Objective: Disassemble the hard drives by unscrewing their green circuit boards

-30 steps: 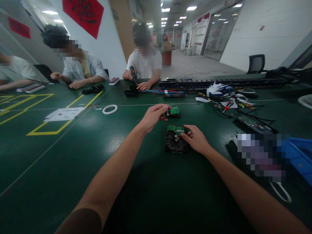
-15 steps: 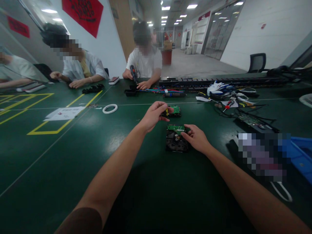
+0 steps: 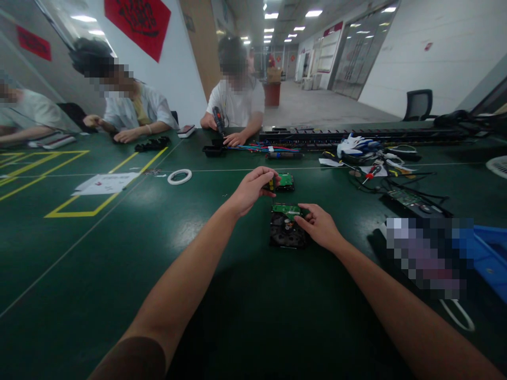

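Note:
A black hard drive (image 3: pixel 288 235) with a green circuit board along its far part lies on the green table in front of me. My right hand (image 3: pixel 319 224) grips its right side, thumb on top near the board's edge and fingers at the far right corner. Above the drive's far left corner, my left hand (image 3: pixel 257 190) is closed round a small screwdriver (image 3: pixel 271 183) with a yellow and black handle. Its thin shaft points down at that corner; the tip is too small to make out. Just behind stands a second drive with a green board (image 3: pixel 285 181), partly hidden by my left hand.
A white ring (image 3: pixel 179 177) and paper sheets (image 3: pixel 103 183) lie to the left. On the right are gloves (image 3: pixel 354 146), cables, a circuit board unit (image 3: pixel 415 203) and a blue bin (image 3: pixel 491 258). Across the table a person (image 3: pixel 237 100) holds a power screwdriver (image 3: pixel 218 119).
My left hand has shifted very slightly, its fingers turning round the screwdriver's handle. The drive and my right hand stay almost in place; the view has moved a little.

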Available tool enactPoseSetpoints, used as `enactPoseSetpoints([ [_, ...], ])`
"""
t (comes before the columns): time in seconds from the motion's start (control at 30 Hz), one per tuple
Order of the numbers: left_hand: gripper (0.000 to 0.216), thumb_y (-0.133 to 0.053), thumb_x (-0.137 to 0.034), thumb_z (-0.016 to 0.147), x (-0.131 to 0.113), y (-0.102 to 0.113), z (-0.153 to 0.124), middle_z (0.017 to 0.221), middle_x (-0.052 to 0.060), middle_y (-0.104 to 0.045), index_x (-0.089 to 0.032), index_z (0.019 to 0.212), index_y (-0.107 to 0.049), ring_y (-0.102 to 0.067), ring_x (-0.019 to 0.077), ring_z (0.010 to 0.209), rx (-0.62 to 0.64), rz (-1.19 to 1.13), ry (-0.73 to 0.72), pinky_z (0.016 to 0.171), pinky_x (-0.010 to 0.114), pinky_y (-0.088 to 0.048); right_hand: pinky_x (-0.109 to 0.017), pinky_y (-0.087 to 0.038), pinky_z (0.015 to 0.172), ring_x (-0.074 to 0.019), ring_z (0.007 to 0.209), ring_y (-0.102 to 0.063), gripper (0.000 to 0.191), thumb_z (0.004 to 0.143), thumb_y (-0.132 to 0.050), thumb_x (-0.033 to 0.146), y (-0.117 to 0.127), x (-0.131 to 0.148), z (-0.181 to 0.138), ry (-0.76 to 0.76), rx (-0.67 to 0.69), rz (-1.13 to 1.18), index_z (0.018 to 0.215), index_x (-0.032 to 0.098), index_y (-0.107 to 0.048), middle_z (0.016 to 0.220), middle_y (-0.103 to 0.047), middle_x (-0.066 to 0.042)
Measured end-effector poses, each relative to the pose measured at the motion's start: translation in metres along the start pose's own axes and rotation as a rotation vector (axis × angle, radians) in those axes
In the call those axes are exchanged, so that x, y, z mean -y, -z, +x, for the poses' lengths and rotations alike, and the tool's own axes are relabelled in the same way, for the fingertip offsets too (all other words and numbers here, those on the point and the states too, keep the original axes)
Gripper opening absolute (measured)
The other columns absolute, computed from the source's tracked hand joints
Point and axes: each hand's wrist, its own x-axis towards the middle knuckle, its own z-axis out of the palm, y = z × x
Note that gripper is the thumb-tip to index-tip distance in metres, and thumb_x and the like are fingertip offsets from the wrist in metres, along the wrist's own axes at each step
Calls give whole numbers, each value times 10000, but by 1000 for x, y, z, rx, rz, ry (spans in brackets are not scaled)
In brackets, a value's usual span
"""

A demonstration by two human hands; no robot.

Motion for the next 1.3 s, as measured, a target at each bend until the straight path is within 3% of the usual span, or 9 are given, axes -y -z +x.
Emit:
enactPoseSetpoints([
  [0.6,126,-588,-267,915,0,1,1,1013,45,-633,-206,1023,-605,-649,165,911,-56,-19,-37,663,264,-564,-331,-530,630,-169,681,-619,501,893,-654,466,-1,-1,1,-16,6,1,1306,184,-620,961,-659,-78],
  [1.3,145,-628,-274,889,-6,-2,-3,1041,52,-649,-214,997,-702,-604,155,916,37,64,-41,675,246,-552,-333,-541,625,-168,681,-627,494,895,-655,458,-1,-2,1,-8,5,17,1308,189,-619,980,-662,-82],
])
